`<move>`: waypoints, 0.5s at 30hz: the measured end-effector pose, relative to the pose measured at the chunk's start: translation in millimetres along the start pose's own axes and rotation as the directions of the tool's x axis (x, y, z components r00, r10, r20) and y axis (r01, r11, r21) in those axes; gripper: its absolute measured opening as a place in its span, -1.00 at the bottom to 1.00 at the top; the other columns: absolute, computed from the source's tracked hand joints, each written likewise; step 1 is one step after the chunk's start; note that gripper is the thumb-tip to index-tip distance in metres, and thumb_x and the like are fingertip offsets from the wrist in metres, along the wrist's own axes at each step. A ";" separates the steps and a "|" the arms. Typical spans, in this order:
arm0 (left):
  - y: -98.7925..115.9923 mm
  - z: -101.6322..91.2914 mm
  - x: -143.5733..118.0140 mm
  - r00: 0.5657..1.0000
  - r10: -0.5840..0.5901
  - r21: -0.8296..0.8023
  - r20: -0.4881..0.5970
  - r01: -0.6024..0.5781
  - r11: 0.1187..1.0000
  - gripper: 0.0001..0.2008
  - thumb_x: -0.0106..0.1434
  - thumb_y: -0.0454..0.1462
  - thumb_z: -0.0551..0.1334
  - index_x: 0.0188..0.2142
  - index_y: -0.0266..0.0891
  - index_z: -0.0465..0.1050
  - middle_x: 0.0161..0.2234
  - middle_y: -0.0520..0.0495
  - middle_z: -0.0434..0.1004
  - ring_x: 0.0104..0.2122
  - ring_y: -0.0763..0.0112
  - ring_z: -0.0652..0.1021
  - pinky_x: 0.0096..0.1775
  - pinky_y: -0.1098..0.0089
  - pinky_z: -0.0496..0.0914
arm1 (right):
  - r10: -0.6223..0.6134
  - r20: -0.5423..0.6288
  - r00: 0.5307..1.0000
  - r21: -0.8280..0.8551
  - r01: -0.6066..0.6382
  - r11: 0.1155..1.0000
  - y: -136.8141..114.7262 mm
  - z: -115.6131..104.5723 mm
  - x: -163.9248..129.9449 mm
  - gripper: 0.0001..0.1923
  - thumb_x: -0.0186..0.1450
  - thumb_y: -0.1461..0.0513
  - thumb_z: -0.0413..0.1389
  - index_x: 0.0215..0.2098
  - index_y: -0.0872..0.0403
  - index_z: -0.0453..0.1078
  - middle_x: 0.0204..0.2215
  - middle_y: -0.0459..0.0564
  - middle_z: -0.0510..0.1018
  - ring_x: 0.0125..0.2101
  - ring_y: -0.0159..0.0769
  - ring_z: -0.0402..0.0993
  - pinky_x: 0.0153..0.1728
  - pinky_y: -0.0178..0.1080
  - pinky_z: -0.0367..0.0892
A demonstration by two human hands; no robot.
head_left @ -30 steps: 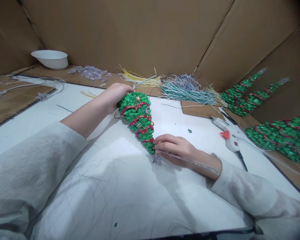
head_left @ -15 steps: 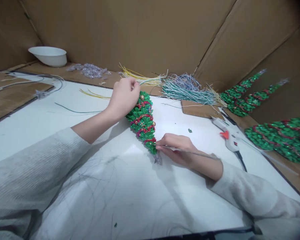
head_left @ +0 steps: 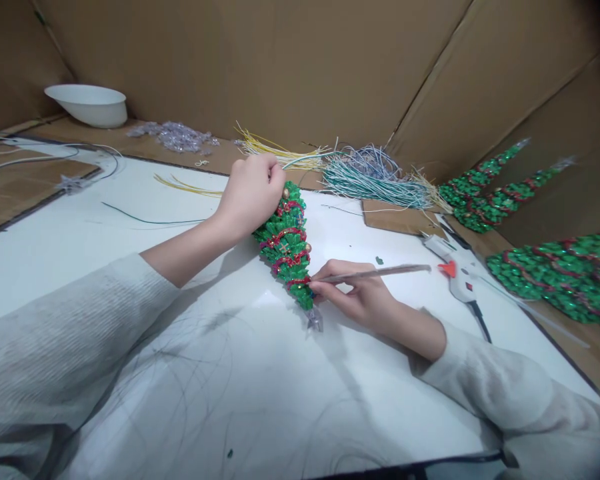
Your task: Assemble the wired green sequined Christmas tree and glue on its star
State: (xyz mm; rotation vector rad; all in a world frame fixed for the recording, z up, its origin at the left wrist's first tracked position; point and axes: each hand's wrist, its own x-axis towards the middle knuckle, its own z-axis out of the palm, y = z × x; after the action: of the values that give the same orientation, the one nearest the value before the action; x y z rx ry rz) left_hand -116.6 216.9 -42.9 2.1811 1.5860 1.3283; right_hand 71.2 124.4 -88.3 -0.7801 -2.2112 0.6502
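A small beaded green Christmas tree (head_left: 281, 255) with red garland and gold balls lies tilted, its tip towards me. A clear star (head_left: 314, 320) sits at that tip. My left hand (head_left: 254, 193) is closed at the tree's wide far end; its fingertips are partly hidden, and a pale green wire (head_left: 305, 157) runs out to the right from beside them. Close to the tip, my right hand (head_left: 355, 290) pinches a thin grey-brown stick (head_left: 397, 271). Its fingertips touch the tree's side by the lowest red band, and the stick's front end is not clearly visible.
Bundles of green-white wires (head_left: 375, 183) and yellow wires (head_left: 280, 152) lie at the back. A glue gun (head_left: 460, 279) rests at right, near more decorated trees (head_left: 563, 277). Back left are a white scoop (head_left: 87, 105) and a pile of clear stars (head_left: 177, 137).
The stick's rear end has swung up and away from my right forearm, now pointing towards the glue gun. My left hand stays at the tree's wide end.
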 end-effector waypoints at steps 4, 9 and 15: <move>0.4 0.2 0.4 1.000 -0.011 0.019 0.008 0.011 1.000 -0.76 0.18 -0.33 -0.02 -0.62 -0.18 0.12 -0.63 -0.01 0.28 -0.52 0.37 0.34 -0.35 0.37 0.16 | 0.036 -0.019 0.999 0.023 -0.035 0.999 -1.0 2.0 -0.9 -0.84 0.31 0.28 0.03 -0.40 0.17 0.38 -0.53 -0.08 0.45 -0.54 -0.50 0.38 -0.58 -0.46 0.34; 1.6 -0.1 0.2 0.999 -0.034 0.028 0.027 0.033 0.999 -0.76 0.18 -0.32 -0.02 -0.62 -0.18 0.09 -0.60 -0.01 0.28 -0.48 0.34 0.36 -0.32 0.37 0.17 | 0.001 -0.079 0.997 -0.021 -0.002 1.000 -2.5 5.5 -0.6 -0.82 0.30 0.29 0.04 -0.45 0.16 0.37 -0.57 -0.11 0.43 -0.56 -0.51 0.36 -0.57 -0.47 0.33; 3.4 -0.6 -0.9 0.999 -0.033 0.029 0.019 0.033 0.999 -0.75 0.18 -0.33 -0.02 -0.62 -0.18 0.14 -0.62 -0.01 0.26 -0.51 0.35 0.32 -0.33 0.36 0.16 | 0.021 -0.123 0.992 -0.068 -0.029 0.997 -3.8 9.5 -1.5 -0.81 0.31 0.26 0.05 -0.46 0.15 0.37 -0.57 -0.10 0.43 -0.55 -0.49 0.34 -0.59 -0.45 0.29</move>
State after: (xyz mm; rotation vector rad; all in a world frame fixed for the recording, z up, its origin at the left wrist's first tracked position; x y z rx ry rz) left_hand -114.8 214.4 -41.1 2.1677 1.6365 1.2792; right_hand 63.8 118.6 -92.6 -0.8611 -2.1248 0.5256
